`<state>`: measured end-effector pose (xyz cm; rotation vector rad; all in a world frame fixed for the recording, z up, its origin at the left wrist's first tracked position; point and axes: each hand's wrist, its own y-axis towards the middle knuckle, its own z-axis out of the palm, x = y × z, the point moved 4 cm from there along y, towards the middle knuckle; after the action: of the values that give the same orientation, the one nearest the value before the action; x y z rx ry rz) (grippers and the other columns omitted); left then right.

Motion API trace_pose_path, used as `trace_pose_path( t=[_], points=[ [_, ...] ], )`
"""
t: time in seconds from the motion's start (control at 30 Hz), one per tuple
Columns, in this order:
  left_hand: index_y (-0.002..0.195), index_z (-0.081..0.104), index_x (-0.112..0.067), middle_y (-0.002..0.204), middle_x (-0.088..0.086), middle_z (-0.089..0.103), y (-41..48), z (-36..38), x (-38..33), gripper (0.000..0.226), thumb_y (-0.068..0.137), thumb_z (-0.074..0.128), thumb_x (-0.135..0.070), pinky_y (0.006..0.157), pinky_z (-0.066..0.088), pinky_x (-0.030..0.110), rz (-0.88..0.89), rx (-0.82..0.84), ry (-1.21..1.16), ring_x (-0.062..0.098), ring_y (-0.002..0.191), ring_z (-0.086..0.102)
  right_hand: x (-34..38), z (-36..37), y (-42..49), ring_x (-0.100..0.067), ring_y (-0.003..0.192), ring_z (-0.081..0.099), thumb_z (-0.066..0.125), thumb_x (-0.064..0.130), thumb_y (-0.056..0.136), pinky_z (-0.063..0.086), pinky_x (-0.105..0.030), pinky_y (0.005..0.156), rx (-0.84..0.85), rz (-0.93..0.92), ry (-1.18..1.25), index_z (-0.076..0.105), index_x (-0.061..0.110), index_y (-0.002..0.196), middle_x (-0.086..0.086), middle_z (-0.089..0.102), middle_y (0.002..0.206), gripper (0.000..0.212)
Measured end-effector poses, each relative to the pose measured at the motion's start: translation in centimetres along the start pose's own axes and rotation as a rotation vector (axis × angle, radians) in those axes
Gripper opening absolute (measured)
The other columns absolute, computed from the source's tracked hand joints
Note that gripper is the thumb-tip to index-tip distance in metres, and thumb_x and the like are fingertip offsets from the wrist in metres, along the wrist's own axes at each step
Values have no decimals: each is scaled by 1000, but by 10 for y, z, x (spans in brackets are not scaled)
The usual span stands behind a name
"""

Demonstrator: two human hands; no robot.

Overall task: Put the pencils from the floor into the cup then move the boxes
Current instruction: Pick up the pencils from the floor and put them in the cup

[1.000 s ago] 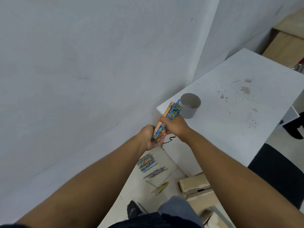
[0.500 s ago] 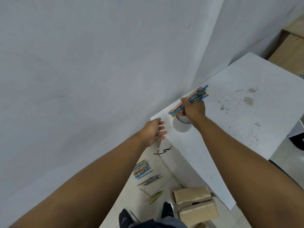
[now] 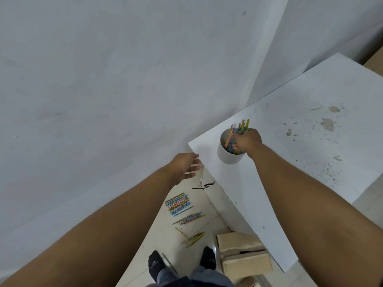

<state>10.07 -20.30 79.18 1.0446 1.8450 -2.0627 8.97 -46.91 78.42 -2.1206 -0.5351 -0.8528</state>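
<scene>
A white cup (image 3: pixel 227 155) stands near the corner of the white table (image 3: pixel 300 129). My right hand (image 3: pixel 246 140) is over the cup, closed around a bundle of colourful pencils (image 3: pixel 240 129) whose lower ends are inside the cup. My left hand (image 3: pixel 185 167) hovers open beside the table's corner, holding nothing. More pencils (image 3: pixel 180 204) lie in three loose groups on the floor below. Two cardboard boxes (image 3: pixel 242 253) sit on the floor under the table's edge.
A plain grey wall (image 3: pixel 103 90) runs along the left, close to the table. My feet in dark socks (image 3: pixel 157 266) stand on the pale floor beside the boxes. A black mark (image 3: pixel 204 186) is on the floor by the table corner.
My right hand carried the pencil bundle from both hands up over the cup and lowered it in. My left hand let go and opened beside the table corner.
</scene>
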Motion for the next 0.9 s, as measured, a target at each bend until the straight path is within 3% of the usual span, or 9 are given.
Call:
trace_pose_path(
  t=[0.13, 0.23, 0.3, 0.47, 0.7, 0.9],
  points=[
    [117, 70, -13, 115, 4, 75, 0, -1, 0, 23, 102, 60, -27, 92, 57, 38, 15, -17, 28, 22, 107, 72, -2, 1, -2, -40, 95, 76, 75, 15, 89, 62, -55, 90, 20, -56, 18, 71, 1, 110, -25, 75, 108, 26],
    [115, 70, -13, 115, 4, 75, -3, -1, -1, 22, 102, 59, -27, 92, 57, 38, 34, -27, 44, 22, 108, 72, 0, -1, -7, -41, 113, 70, 75, 14, 90, 56, -53, 101, 30, -90, 20, 56, 10, 142, -19, 70, 128, 56],
    [114, 69, -14, 115, 4, 74, -6, -1, -2, 20, 102, 58, -26, 93, 57, 39, 56, -35, 59, 22, 108, 71, 3, -4, -11, -37, 123, 65, 72, 20, 93, 51, -50, 107, -8, -163, -59, 46, 16, 153, -15, 65, 136, 66],
    [112, 64, -18, 114, 1, 70, -18, -3, -3, 15, 103, 56, -27, 90, 57, 37, 214, -78, 202, 16, 101, 69, 6, -9, -38, -30, 126, 60, 65, 33, 99, 49, -38, 106, -167, -300, -139, 51, 20, 149, -14, 50, 142, 54],
    [113, 65, -16, 110, 0, 68, -48, -20, 17, 19, 100, 63, -30, 69, 45, 21, 447, -180, 300, 9, 83, 61, -7, 6, -92, -25, 117, 62, 66, 7, 91, 49, -29, 94, -78, -459, -117, 65, 14, 129, -12, 55, 135, 39],
    [114, 64, -19, 121, -3, 65, -83, -43, 49, 25, 99, 66, -39, 84, 46, 28, 552, -208, 350, 18, 104, 64, -41, 29, -147, -13, 106, 56, 69, 10, 94, 40, -20, 90, 25, -500, -134, 64, 16, 130, -9, 58, 128, 37]
  ],
)
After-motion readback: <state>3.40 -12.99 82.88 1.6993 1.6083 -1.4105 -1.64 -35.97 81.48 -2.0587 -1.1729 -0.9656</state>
